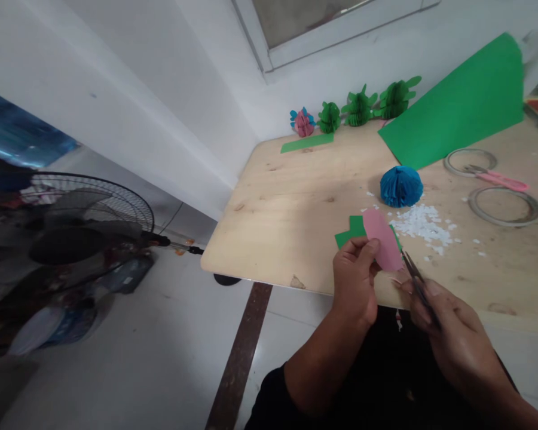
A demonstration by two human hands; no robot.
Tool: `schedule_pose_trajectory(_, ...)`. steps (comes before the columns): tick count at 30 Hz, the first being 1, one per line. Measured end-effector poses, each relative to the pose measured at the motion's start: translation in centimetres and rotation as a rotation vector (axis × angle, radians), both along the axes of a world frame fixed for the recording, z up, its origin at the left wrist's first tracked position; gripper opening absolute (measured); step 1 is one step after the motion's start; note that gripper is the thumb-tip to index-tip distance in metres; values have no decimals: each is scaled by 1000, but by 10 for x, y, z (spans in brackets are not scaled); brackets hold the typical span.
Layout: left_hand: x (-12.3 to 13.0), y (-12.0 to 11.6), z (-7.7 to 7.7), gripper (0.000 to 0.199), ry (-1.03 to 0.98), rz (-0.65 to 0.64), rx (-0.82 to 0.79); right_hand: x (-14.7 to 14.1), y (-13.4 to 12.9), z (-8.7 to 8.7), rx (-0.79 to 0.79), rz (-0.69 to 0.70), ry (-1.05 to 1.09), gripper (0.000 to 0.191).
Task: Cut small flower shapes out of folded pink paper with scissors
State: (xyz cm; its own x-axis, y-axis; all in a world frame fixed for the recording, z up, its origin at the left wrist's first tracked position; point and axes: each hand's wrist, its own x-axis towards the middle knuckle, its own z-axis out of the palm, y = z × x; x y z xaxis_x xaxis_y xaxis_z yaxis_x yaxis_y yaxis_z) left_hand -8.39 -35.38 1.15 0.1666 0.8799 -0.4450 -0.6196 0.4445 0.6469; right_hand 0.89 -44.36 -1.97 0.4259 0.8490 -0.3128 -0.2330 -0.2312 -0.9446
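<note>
Between the thumb and fingers of my left hand (356, 278) is a piece of pink paper (382, 239), its outer end rounded. My right hand (448, 322) grips dark-bladed scissors (415, 269), whose tips point up beside the right edge of the pink paper. I cannot tell whether the blades touch it. Green paper pieces (356, 224) lie on the table behind the pink paper, partly covered by it and by my left hand. Just beyond sit a blue honeycomb paper ball (402, 187) and a heap of small white paper bits (425, 226).
Pink-handled scissors (504, 179) lie by two tape rolls (504, 207) at the right. A large green sheet (461, 107) leans at the back, near several paper figures (359, 107) and a green strip (307, 143). A fan (85, 209) stands left of the wooden table (269, 221).
</note>
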Motion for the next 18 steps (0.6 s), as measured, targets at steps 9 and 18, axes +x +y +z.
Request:
schedule_pose_trajectory(9, 4, -6, 5, 27, -7, 1, 1, -4, 0, 0, -3, -31, 75, 43)
schedule_pose_trajectory(18, 9, -9, 14, 27, -63, 35, -54, -5, 2, -2, 13, -37, 87, 47)
